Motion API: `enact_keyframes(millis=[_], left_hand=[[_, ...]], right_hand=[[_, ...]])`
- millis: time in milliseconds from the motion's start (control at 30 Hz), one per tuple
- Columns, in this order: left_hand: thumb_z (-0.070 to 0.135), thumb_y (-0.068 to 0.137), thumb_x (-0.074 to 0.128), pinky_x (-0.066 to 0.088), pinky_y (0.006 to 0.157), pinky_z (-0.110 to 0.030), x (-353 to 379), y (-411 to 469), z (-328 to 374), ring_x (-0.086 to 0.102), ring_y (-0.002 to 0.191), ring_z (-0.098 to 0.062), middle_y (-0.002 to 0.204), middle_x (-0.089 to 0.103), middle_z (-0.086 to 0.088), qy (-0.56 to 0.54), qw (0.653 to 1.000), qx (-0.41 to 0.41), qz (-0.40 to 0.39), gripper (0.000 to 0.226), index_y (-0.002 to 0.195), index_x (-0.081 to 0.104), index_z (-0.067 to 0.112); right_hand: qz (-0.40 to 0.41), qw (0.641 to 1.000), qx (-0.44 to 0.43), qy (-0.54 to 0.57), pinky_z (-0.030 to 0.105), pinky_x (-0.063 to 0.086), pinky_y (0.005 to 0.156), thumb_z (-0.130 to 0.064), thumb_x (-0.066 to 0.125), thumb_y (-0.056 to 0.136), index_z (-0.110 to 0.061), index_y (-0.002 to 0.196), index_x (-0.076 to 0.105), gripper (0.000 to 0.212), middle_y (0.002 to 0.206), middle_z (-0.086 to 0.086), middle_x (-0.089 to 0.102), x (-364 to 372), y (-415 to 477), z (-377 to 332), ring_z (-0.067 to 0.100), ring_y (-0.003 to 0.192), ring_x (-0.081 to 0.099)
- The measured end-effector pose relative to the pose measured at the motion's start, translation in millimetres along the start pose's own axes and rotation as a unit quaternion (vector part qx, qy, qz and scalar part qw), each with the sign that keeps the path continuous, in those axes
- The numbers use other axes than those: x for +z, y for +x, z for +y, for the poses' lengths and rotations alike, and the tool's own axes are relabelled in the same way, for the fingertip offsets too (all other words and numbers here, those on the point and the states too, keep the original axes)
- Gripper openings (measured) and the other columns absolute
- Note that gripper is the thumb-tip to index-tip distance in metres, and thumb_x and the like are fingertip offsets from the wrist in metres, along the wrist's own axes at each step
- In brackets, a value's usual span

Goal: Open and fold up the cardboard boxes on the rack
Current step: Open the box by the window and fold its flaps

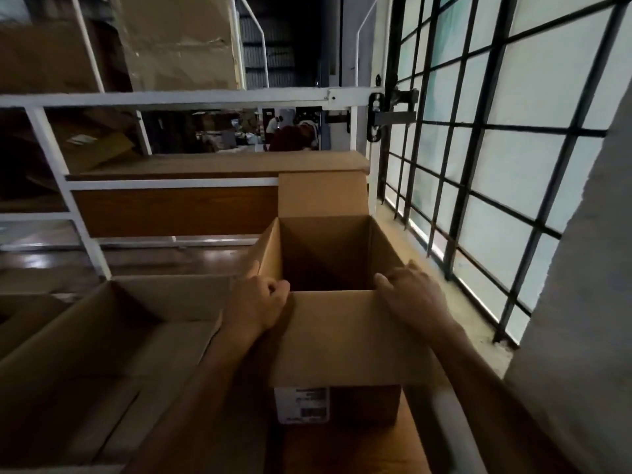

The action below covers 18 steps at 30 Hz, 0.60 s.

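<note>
Cardboard box (338, 336) stands open at the near right of the rack (171, 97), beside a barred window (513, 165). Left hand (260, 302) pinches its left flap; right hand (410, 295) grips the right wall.

- A warehouse or stockroom was indicated by white metal racking (178, 97) stacked with cardboard boxes (178, 42).
- Open cartons (102, 336) were crowded together nearby.
- A barred window (478, 165) was set along the right.
- Cluttered goods (222, 131) were glimpsed far behind.
</note>
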<state>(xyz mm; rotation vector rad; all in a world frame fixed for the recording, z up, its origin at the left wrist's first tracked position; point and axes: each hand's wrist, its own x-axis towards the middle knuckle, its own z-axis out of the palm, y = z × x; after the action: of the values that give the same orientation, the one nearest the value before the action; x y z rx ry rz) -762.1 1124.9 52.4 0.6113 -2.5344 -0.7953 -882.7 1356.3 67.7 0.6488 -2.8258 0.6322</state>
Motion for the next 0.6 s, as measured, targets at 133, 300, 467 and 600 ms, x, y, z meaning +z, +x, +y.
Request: enact_keyframes(millis=[133,300,467,600], left_hand=[[0.027,0.100,0.044,0.043,0.101,-0.043,-1.6,-1.2,-0.4,0.048,0.126,-0.026,0.158,0.028,-0.009,-0.016,1.000,-0.010,-0.022,0.026,0.106,0.065,0.012],[0.027,0.100,0.043,0.043,0.096,-0.039,-37.6,14.7,6.4,0.044,0.120,-0.021,0.143,0.034,-0.003,0.080,0.979,0.003,-0.188,0.025,0.123,0.053,0.027],[0.024,0.099,0.049,0.044,0.086,-0.032,-58.8,44.9,31.0,0.054,0.107,-0.019,0.123,0.054,-0.006,0.118,0.964,0.001,-0.238,0.034,0.132,0.048,0.016],[0.038,0.094,0.055,0.043,0.101,-0.041,-46.9,97.0,33.2,0.047,0.127,-0.025,0.145,0.045,-0.010,0.228,0.950,0.082,-0.199,0.058,0.145,0.039,0.017]], right_hand=[[0.019,0.998,0.003,0.066,0.023,0.043,0.059,-0.040,0.045,0.096,-0.021,0.088,0.072,0.034,0.093,-0.003,0.065,0.8,-14.3,1.5,0.003,0.069,0.055],[0.007,0.999,0.011,0.032,0.025,0.039,0.061,-0.042,0.051,0.095,-0.026,0.115,0.060,0.028,0.092,-0.005,0.056,-23.6,-32.2,4.8,0.005,0.069,0.050],[-0.098,0.995,-0.016,-0.006,0.037,0.050,0.085,-0.051,0.054,0.094,-0.017,0.127,0.059,0.048,0.118,0.007,0.065,-55.4,4.3,4.6,0.022,0.101,0.059],[-0.147,0.984,-0.094,-0.034,0.031,0.040,0.091,-0.046,0.057,0.093,-0.017,0.130,0.060,0.047,0.129,0.007,0.063,-45.7,69.3,-10.5,0.023,0.117,0.056]])
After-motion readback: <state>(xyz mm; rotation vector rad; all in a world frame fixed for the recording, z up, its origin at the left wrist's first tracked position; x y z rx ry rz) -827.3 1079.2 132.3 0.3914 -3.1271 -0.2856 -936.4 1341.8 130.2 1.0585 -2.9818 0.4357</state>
